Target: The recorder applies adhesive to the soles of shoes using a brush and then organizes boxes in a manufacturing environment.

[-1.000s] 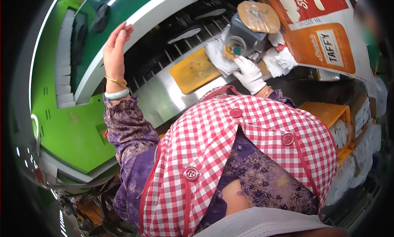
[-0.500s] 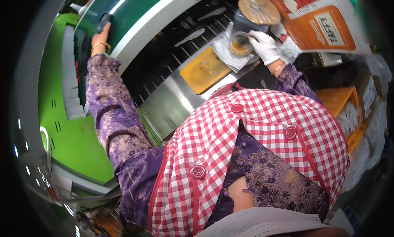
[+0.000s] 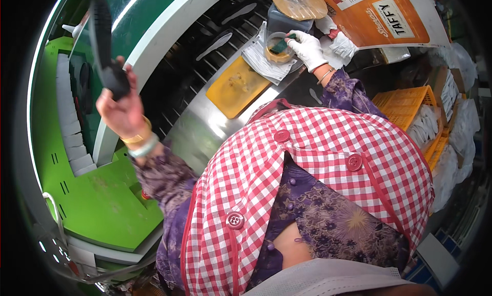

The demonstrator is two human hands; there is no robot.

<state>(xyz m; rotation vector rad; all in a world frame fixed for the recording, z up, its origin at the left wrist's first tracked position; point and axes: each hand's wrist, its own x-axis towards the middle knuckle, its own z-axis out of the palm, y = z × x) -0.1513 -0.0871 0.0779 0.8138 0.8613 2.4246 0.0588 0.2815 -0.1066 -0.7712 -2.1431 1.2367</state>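
My bare left hand (image 3: 123, 109), slightly blurred, is raised at the left with its fingers closed round the wide end of a long black piece (image 3: 105, 44), shaped like a shoe sole. The narrow part of that piece points up and away. At the upper right, my white-gloved right hand (image 3: 308, 50) pinches a green-handled tool (image 3: 291, 37) over a small clear cup (image 3: 271, 54); the tool's tip is down in the cup. Yellowish stuff shows inside the cup. Folded white cloth (image 3: 260, 55) lies beside and under it.
A dark conveyor (image 3: 189, 65) carries thin pale pieces (image 3: 215, 45). Before it lies a yellow board (image 3: 236, 85) on a metal table (image 3: 205, 109). A covered tub (image 3: 297, 3) and orange-white sack (image 3: 384, 21) stand beyond; an orange crate (image 3: 402, 106) is right, a green machine panel (image 3: 102, 198) left.
My left hand has pulled back from the green machine toward me, lifting the black sole-shaped piece. The gloved right hand stays at the cup; the green tool now shows more plainly.
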